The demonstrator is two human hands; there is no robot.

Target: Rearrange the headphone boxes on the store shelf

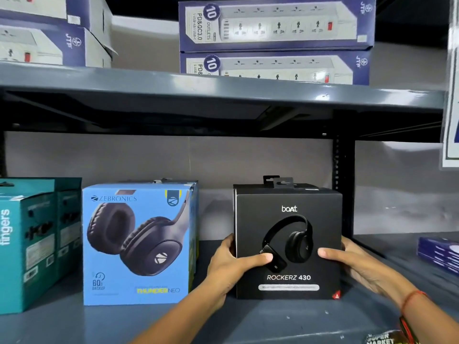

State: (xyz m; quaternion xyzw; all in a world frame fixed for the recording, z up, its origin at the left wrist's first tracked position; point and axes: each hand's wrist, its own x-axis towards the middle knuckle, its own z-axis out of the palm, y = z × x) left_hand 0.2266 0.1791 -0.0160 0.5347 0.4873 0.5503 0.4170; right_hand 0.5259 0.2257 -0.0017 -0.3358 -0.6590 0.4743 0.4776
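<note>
A black boAt Rockerz 430 headphone box [289,219] stands upright on the grey lower shelf [273,319], front face toward me. My left hand [231,261] grips its left side with the thumb across the front. My right hand [347,259] grips its right side, thumb on the front too. At least one more black box stands directly behind it, with hang tabs showing above. A blue Zebronics Thunder Neo headphone box [136,244] stands upright to the left, with a gap between the two. Teal Fingers boxes [32,244] stand at the far left.
An upper grey shelf [223,90] overhangs, carrying blue power strip boxes [275,23] in stacks. A black shelf upright [342,189] rises just behind the black box on the right. Dark blue flat boxes [439,254] lie at the far right of the lower shelf.
</note>
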